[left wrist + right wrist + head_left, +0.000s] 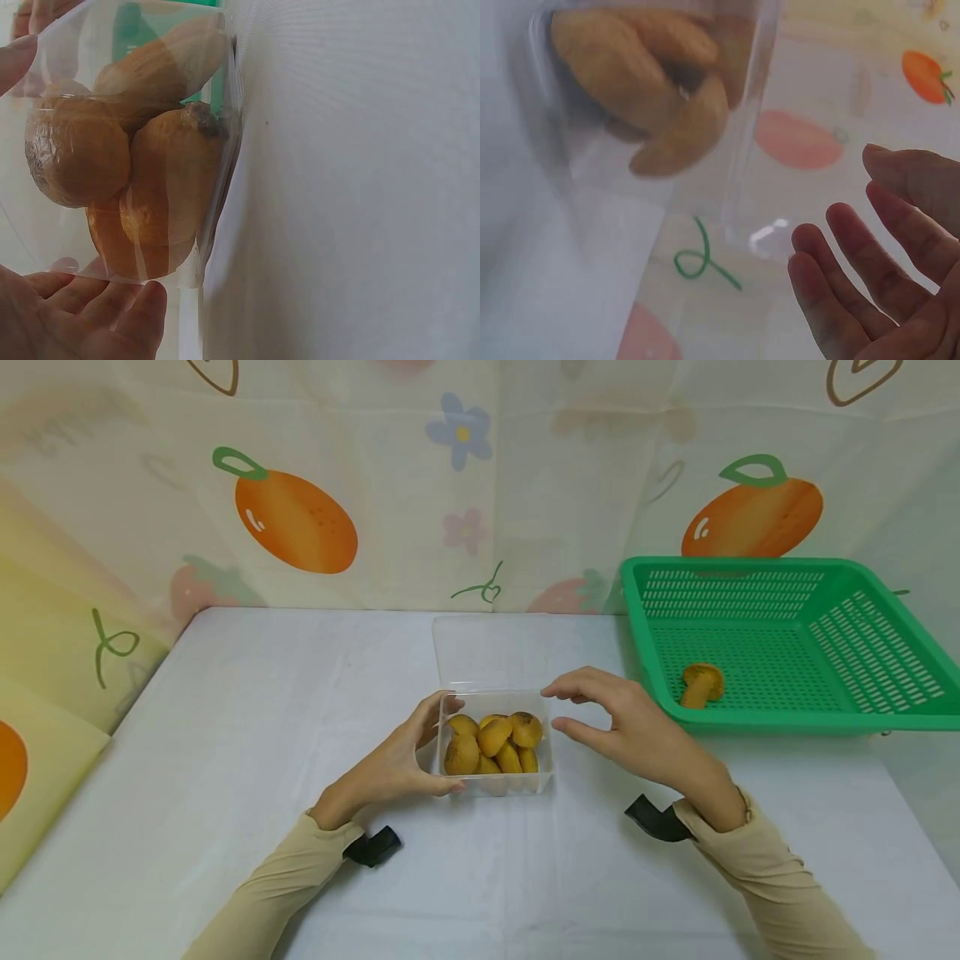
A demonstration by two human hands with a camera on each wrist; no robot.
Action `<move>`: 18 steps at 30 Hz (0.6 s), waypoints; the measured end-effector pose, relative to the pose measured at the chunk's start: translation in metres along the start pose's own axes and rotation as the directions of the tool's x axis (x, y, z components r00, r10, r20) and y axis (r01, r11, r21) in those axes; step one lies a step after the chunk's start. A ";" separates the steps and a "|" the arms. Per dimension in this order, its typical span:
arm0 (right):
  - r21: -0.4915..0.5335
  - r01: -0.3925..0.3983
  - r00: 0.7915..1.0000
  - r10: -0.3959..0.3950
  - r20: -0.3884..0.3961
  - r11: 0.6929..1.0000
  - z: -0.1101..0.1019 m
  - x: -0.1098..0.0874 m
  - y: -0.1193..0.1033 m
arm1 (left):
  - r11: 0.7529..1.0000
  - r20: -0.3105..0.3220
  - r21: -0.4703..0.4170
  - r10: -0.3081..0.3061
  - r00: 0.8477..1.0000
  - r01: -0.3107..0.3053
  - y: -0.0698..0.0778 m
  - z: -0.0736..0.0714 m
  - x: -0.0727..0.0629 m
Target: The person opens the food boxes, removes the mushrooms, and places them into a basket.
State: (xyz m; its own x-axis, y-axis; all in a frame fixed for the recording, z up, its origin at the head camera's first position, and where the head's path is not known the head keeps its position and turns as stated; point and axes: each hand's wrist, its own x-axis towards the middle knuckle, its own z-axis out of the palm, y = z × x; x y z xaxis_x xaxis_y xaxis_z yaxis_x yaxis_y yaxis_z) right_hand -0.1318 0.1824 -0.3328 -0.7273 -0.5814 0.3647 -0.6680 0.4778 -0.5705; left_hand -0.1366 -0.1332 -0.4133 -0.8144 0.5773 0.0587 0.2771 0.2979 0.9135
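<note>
A clear plastic box [501, 784] stands on the table, filled with several yellow-brown mushrooms [495, 738]. Its hinged lid [491, 650] is folded back behind it, toward the wall. My left hand [399, 760] grips the box's left side, thumb at the front corner and fingers round the back. In the left wrist view, fingers [140, 315] press on the clear wall, with mushrooms [169, 169] showing through. Just off the box's right rear corner is my right hand [626, 722], holding nothing. The right wrist view shows its fingers [870, 259] spread and slightly bent, apart from the box.
A green plastic basket [795, 720] stands at the back right, with a single mushroom [702, 685] lying inside near its left front. White cloth covers the table [247, 735]. A fruit-printed curtain [405, 527] hangs along the back edge.
</note>
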 end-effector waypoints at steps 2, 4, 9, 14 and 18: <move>0.018 0.020 1.000 -0.020 0.014 1.000 0.007 0.003 -0.004 | 1.000 0.000 -0.003 -0.002 1.000 0.002 0.000 0.000 0.000; 0.048 0.050 0.998 -0.052 0.026 0.998 0.014 0.007 -0.007 | 1.000 -0.001 -0.007 -0.004 1.000 0.004 0.000 0.000 0.000; 0.115 0.060 0.994 -0.069 0.080 0.992 0.029 0.015 -0.013 | 1.000 -0.002 -0.008 0.001 1.000 -0.001 -0.001 0.000 0.000; 0.129 0.009 0.988 -0.029 0.154 0.992 0.038 0.021 -0.016 | 1.000 0.005 -0.005 -0.012 1.000 0.012 -0.001 0.000 0.000; 0.110 -0.021 0.980 -0.002 0.201 0.994 0.044 0.024 -0.015 | 1.000 0.006 -0.009 -0.018 1.000 0.018 -0.001 0.000 0.000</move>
State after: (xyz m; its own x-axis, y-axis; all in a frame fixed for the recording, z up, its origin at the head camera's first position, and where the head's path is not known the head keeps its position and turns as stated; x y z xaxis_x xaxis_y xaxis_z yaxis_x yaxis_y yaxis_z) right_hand -0.1321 0.1323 -0.3473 -0.6796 -0.7028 0.2104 -0.6315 0.4146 -0.6552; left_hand -0.1368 -0.1338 -0.4142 -0.8159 0.5769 0.0399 0.2580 0.3013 0.9180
